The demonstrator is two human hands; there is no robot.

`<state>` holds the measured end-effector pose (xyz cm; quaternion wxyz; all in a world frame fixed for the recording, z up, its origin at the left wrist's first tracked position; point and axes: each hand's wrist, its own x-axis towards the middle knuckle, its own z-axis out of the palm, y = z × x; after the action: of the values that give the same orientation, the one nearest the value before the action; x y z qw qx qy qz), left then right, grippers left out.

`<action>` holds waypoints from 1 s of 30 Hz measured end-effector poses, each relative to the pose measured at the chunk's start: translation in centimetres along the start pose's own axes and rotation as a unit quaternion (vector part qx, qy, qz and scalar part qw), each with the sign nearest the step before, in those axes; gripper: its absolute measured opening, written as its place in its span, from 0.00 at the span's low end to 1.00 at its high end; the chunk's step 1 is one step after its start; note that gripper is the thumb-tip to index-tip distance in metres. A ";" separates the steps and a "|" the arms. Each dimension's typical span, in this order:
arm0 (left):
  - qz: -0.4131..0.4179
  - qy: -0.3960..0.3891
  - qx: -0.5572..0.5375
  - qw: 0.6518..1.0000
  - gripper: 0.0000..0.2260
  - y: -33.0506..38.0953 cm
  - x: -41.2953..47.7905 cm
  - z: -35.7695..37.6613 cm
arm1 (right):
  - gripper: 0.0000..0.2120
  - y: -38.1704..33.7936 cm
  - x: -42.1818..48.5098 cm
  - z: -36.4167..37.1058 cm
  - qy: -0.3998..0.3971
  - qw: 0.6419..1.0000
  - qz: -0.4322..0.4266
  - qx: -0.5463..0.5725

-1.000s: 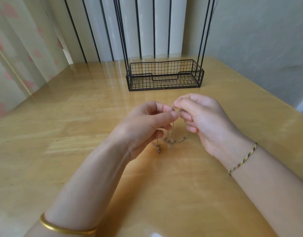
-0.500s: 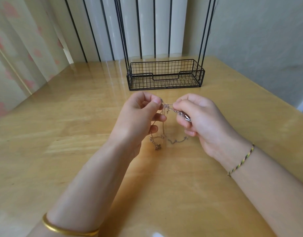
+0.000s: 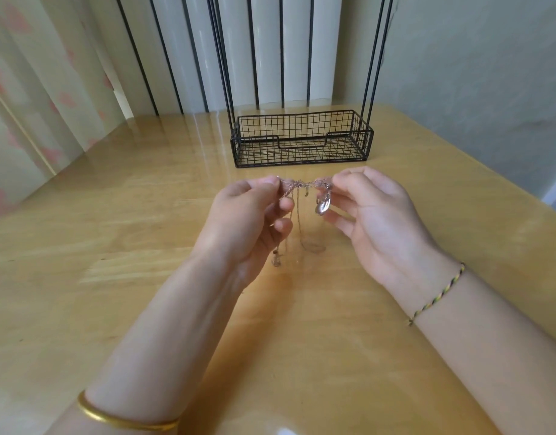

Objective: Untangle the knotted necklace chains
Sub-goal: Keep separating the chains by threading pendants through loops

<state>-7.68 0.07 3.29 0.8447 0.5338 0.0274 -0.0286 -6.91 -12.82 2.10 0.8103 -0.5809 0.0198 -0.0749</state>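
Observation:
A tangle of thin pinkish-silver necklace chains [image 3: 298,184] is stretched between my two hands above the wooden table [image 3: 113,246]. My left hand [image 3: 248,227] pinches its left end between thumb and forefinger. My right hand [image 3: 377,215] pinches the right end, and a small silver pendant [image 3: 322,206] hangs just below those fingertips. Loose strands [image 3: 297,221] drop from the knot down to the tabletop, where a loop and a small charm [image 3: 275,261] lie partly behind my left hand.
A black wire basket [image 3: 302,139] with tall wire uprights stands at the back of the table, just beyond my hands. Curtains hang at the left and a wall rises at the right. The table's right edge runs diagonally past my right forearm.
My hands have drawn apart, stretching the knotted stretch of chain out level between them. The pendant now hangs free below my right fingertips.

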 end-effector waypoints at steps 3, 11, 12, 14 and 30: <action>-0.024 -0.030 -0.024 0.999 0.07 0.0 0.2 0.0 | 0.10 -0.1 0.0 -0.1 -0.014 0.998 0.015 0.061; -0.076 -0.038 -0.113 0.990 0.06 0.6 0.6 -0.6 | 0.12 -0.4 0.1 -0.3 -0.079 0.982 0.089 0.147; -0.069 -0.036 -0.093 0.993 0.06 0.5 0.6 -0.7 | 0.12 -0.6 0.2 -0.5 -0.086 0.977 0.097 0.168; -0.054 -0.032 -0.053 0.997 0.06 0.4 0.7 -0.6 | 0.11 -0.9 0.3 -0.9 -0.099 0.973 0.109 0.178; 0.091 0.022 0.324 0.941 0.09 -0.2 0.7 -1.1 | 0.14 -0.7 0.6 -1.1 0.033 0.996 0.020 -0.074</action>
<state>-7.04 0.95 2.56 0.6243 0.7793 -0.0136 0.0527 -6.48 -14.18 2.44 0.7651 -0.6363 0.0634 -0.0759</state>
